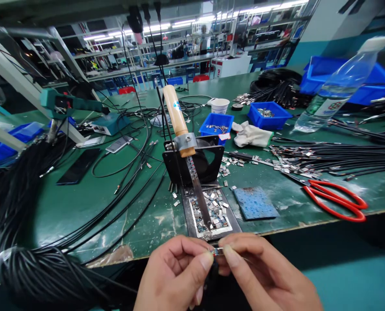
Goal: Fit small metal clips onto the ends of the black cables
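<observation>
1. Your left hand point(176, 276) is closed to a pinch — thumb and forefinger press on one end of a small metal connector point(217, 251), held just off the near edge of the bench point(82, 207).
2. Your right hand point(260, 276) pinches the other end of the same connector, fingertips almost touching those of the left; a thin lead seems to run from the part, though it is too small to tell.
3. Just beyond your fingertips lies a dark tray point(208, 214) filled with small metal pieces, its near end close to the bench edge.
4. A soldering iron point(186, 147) with a wooden handle leans on a black stand point(195, 162), tip down over the tray.
5. Right of the tray lies a blue sponge pad point(255, 203), and further right red-handled scissors point(336, 199).
6. Loose metal pieces are scattered behind the pad — beside them a sheaf of black cables point(341, 157) lies across the bench.
7. At your left a thick bundle of black cable point(20, 224) hangs over the edge.
8. Further back stand blue bins point(268, 114), a white cloth point(252, 134), a paper cup point(220, 105) and a clear bottle point(338, 86) lying tilted.
</observation>
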Action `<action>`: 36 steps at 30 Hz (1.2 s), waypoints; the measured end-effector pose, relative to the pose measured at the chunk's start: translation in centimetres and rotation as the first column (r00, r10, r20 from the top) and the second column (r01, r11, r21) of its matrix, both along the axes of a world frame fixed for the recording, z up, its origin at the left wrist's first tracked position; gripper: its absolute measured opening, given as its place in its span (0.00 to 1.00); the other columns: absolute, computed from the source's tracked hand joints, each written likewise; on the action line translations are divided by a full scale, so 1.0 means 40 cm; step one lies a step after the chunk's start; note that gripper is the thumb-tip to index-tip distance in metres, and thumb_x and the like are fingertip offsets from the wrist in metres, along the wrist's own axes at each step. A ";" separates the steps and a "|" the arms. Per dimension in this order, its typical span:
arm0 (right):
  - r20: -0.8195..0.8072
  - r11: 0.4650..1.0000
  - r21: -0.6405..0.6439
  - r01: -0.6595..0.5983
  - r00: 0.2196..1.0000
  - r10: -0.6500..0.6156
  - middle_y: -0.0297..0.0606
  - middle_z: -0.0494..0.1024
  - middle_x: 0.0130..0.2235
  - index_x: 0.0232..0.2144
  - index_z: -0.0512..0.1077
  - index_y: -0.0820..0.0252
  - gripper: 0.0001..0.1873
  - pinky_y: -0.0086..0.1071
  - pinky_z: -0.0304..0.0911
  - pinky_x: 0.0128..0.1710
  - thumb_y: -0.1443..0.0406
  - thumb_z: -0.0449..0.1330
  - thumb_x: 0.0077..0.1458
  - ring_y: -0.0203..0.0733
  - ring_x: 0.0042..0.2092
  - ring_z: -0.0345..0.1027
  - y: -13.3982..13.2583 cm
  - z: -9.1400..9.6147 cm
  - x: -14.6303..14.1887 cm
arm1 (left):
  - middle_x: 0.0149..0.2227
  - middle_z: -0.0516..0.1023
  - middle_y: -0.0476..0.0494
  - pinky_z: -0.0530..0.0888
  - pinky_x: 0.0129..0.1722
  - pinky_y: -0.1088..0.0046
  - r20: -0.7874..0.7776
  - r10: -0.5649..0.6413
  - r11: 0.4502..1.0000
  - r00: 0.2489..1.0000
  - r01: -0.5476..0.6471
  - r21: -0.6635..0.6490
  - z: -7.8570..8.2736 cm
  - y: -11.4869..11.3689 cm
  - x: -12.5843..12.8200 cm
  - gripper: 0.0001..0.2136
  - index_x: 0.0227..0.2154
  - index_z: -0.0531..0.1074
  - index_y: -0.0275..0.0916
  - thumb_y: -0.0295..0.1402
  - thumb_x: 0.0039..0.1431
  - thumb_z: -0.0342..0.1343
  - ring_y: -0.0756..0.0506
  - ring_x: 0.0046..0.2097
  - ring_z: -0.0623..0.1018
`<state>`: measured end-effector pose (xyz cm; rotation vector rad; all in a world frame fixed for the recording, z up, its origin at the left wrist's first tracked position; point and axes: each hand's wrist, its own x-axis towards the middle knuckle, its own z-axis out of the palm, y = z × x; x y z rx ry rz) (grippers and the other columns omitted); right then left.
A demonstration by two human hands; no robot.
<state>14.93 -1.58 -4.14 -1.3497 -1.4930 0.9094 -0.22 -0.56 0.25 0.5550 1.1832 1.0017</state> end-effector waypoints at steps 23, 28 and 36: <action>-0.179 0.987 -0.047 0.153 0.971 -0.159 0.37 0.68 0.25 0.28 0.71 0.68 0.33 0.11 0.67 0.33 0.40 0.61 0.47 0.21 0.33 0.68 -0.004 0.017 -0.020 | 0.31 0.78 0.41 0.72 0.35 0.78 -0.033 -0.051 0.998 0.998 0.051 0.020 -0.016 -0.019 -0.005 0.20 0.24 0.76 0.31 0.43 0.41 0.76 0.51 0.31 0.77; -0.147 0.989 -0.022 0.148 0.978 -0.150 0.38 0.66 0.24 0.26 0.70 0.68 0.38 0.13 0.68 0.34 0.34 0.58 0.44 0.21 0.34 0.66 0.011 0.031 -0.037 | 0.32 0.79 0.40 0.70 0.32 0.81 -0.009 -0.061 0.998 0.998 0.061 0.006 -0.024 -0.017 -0.005 0.20 0.24 0.76 0.31 0.43 0.41 0.77 0.52 0.31 0.77; -0.144 0.992 -0.003 0.124 0.982 -0.123 0.38 0.66 0.25 0.26 0.70 0.68 0.40 0.13 0.68 0.34 0.33 0.57 0.43 0.21 0.34 0.65 0.021 0.044 -0.038 | 0.32 0.79 0.41 0.69 0.31 0.83 -0.009 -0.029 1.000 1.000 0.029 -0.008 -0.029 -0.014 -0.005 0.23 0.24 0.76 0.30 0.45 0.38 0.77 0.53 0.30 0.77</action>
